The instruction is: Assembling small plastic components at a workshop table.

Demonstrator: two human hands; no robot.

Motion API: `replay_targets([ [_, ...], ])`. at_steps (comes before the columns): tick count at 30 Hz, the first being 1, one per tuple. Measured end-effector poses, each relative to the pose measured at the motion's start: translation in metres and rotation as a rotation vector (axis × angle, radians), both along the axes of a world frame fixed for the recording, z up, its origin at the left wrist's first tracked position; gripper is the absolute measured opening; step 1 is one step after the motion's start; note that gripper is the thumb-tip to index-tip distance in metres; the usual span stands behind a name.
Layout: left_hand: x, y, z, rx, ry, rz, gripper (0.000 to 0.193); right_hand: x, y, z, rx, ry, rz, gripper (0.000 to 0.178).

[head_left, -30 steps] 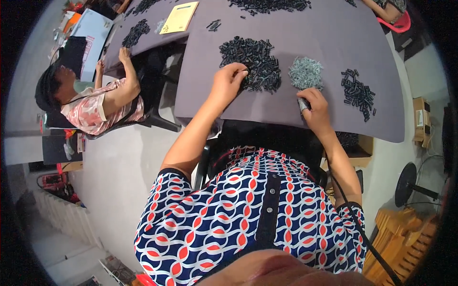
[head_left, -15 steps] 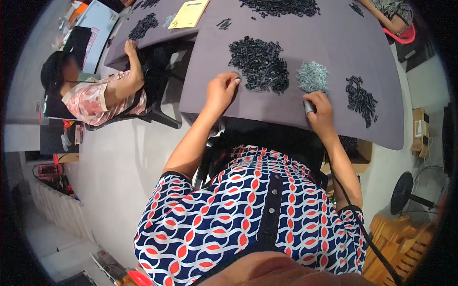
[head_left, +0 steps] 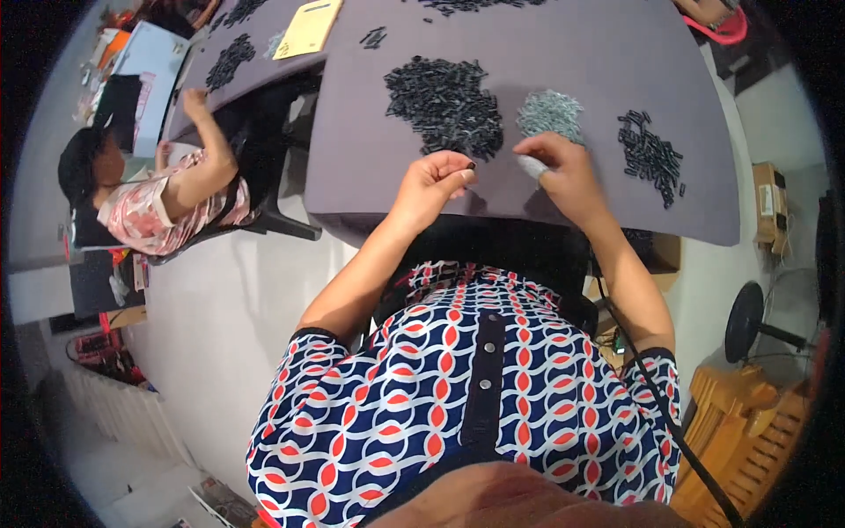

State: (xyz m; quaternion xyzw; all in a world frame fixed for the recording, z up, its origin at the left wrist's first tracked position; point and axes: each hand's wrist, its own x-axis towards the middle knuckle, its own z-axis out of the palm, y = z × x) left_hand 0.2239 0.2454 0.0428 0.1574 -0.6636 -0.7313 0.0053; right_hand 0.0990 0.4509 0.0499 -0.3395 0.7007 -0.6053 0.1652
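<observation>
Head view: two bare hands over one grey matte table (head_left: 607, 53).
Left hand (head_left: 433, 180): fingertips pinched on a small black piece, near the table's near edge.
Right hand (head_left: 563, 167): curled shut around a pale, silvery piece.
Piles: large heap of black tubular pieces (head_left: 444, 101); small heap of silvery metal pieces (head_left: 550, 113); loose black cylinders (head_left: 650, 154) toward the right edge.

I see a grey table (head_left: 563, 53); on it lie a big pile of black parts (head_left: 444, 104), a small silver heap (head_left: 548, 113) to its right, and black pieces (head_left: 650, 157) farther right.
</observation>
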Motion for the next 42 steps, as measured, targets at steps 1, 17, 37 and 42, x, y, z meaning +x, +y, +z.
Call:
replay_targets([
  [1,-0.003,0.008,-0.006,0.034,0.003,-0.002,0.017,-0.003,-0.003,-0.003,-0.076,-0.169,0.050,0.020],
  [17,-0.011,0.035,-0.001,-0.164,0.078,-0.031,0.014,0.009,-0.005,-0.018,-0.132,-0.358,0.112,0.021],
  [37,-0.022,0.042,-0.020,0.065,0.242,0.101,0.018,0.009,-0.007,-0.014,0.071,-0.126,-0.001,0.025],
  [42,-0.027,0.043,-0.023,0.024,0.233,0.119,0.018,0.009,-0.007,-0.014,0.110,-0.080,-0.029,0.024],
])
